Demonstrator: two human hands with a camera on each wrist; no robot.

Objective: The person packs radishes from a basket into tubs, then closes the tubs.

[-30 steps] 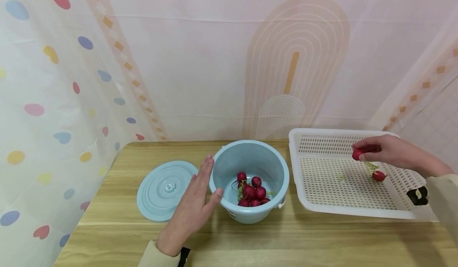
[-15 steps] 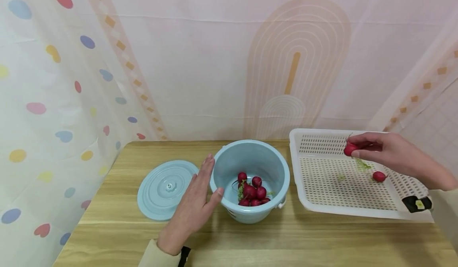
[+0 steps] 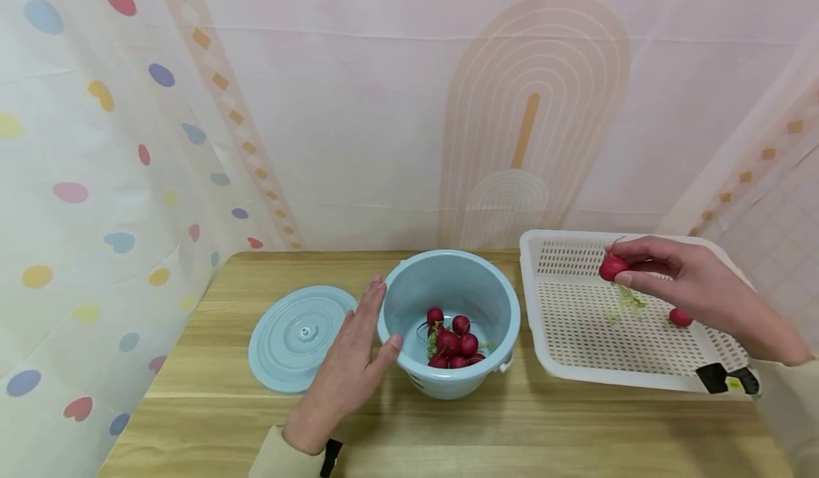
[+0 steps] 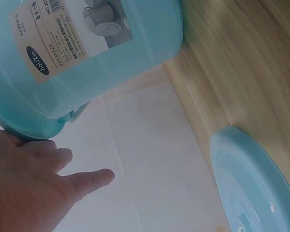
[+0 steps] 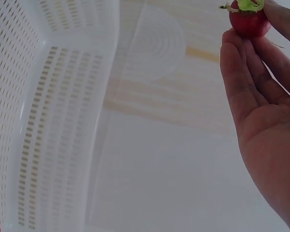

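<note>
My right hand (image 3: 687, 279) pinches a red radish (image 3: 612, 267) between thumb and fingertips, raised over the white basket (image 3: 640, 378). Green leaf stubs show on that radish in the right wrist view. One more radish (image 3: 680, 317) lies in the basket, partly covered by the right hand. My left hand (image 3: 348, 364) has its fingers straight and rests against the left rim of a light blue bucket (image 3: 450, 385). Inside the bucket lie several radishes (image 3: 450, 343) with bits of green leaf. The left wrist view shows the bucket's label (image 4: 53, 34) beside the hand.
A round blue lid (image 3: 301, 339) lies on the wooden table (image 3: 448, 435), left of the bucket and partly behind the left hand. The bucket's white handle joint (image 3: 505, 364) faces the basket. A patterned curtain (image 3: 358, 108) hangs behind the table.
My right hand has carried the radish to the left across the basket, lifting its leaves away from the other radish. The left hand stays at the bucket rim.
</note>
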